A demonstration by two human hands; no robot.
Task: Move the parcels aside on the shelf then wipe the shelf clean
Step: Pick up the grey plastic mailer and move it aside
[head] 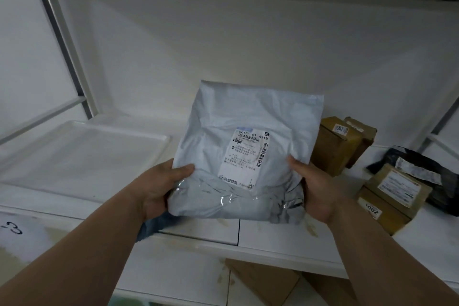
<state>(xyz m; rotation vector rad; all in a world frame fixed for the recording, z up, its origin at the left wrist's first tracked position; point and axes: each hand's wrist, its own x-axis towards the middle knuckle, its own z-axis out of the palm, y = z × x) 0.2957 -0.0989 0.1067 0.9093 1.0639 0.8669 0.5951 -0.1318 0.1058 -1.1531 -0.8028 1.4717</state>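
The grey parcel point(248, 146), a soft plastic mailer with a white printed label point(246, 159) on its face, is held up between both hands over the front part of the white shelf point(285, 233). The left hand point(159, 191) grips its lower left edge, thumb curled over the front and the other fingers hidden behind. The right hand point(315, 189) grips the lower right edge the same way, thumb on the front near the label.

Just beyond the right hand, against the back wall, stand two brown cardboard boxes point(340, 144) touching each other. Further right of that hand lies another brown box point(392, 196) with a white label, and close behind it a black plastic bag parcel point(437, 176) with a pale slip on top. That makes five parcels in view on this shelf: one grey mailer, three brown boxes, one black bag.

To the left of the left hand a single white tray point(159, 146) lies flat on the shelf; whether it holds anything cannot be told. Under the left wrist a piece of dark bluish cloth point(149, 226) hangs over the shelf's front edge. Yellowish stains mark the shelf surface below the mailer. Below the hands, on the lower level, part of a brown cardboard piece point(263, 281) shows.
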